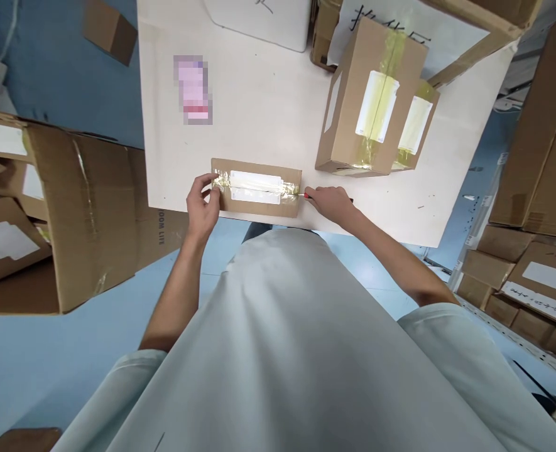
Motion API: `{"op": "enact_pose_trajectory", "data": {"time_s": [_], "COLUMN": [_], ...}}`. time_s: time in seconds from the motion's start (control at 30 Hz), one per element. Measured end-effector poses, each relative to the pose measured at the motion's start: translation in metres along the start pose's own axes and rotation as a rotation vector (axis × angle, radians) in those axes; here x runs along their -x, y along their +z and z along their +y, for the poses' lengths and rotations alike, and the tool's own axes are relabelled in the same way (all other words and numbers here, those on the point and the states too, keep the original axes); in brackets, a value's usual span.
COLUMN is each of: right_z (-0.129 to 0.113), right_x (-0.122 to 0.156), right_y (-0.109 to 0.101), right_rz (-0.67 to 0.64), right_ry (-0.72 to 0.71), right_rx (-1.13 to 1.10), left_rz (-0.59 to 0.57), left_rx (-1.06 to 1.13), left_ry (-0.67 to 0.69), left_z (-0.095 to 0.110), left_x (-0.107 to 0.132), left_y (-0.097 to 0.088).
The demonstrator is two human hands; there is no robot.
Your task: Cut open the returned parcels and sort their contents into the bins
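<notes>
A small cardboard box [261,210] lies flat near the front edge of the table. Its top has a white label [256,187] and shiny clear tape running lengthwise. My left hand [203,204] grips the box's left end, fingers bent over the taped corner and thumb along the near side. In my closed right hand [329,202] is a slim box cutter [307,196] with a red part at the front and a dark rear end. Its thin tip points left and meets the taped right end of the box. Most of the cutter's body is hidden by my fingers.
Two taped, labelled boxes [338,135] stand at the table's right, before a larger open carton [466,72]. A pixelated pink item [193,88] lies at the left. A big carton [98,220] holding boxes stands left of the table [268,125]; stacked boxes [541,276] line the right.
</notes>
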State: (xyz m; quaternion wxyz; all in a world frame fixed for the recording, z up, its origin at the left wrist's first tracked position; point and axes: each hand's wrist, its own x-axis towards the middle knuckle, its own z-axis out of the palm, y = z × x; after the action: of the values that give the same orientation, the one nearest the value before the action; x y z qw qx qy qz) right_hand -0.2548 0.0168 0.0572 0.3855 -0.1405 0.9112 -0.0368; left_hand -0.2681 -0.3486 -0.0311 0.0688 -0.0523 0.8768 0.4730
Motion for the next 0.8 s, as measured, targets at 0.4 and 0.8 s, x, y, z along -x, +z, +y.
{"op": "enact_pose_trajectory", "data": {"time_s": [0.4,0.8], "right_z": [-0.017,-0.038], "right_x": [-0.044,-0.036], "right_y": [0.117,0.139], "right_rz": [0.466,0.553], "right_ry": [-0.081,0.159], "right_rx": [-0.720,-1.312], "left_rz": [0.299,0.270], "left_rx": [-0.196,-0.230], "left_ry": [-0.071,-0.167], "left_z": [0.012,-0.021], "left_x": [-0.021,-0.055], "left_y": [0.042,-0.021]}}
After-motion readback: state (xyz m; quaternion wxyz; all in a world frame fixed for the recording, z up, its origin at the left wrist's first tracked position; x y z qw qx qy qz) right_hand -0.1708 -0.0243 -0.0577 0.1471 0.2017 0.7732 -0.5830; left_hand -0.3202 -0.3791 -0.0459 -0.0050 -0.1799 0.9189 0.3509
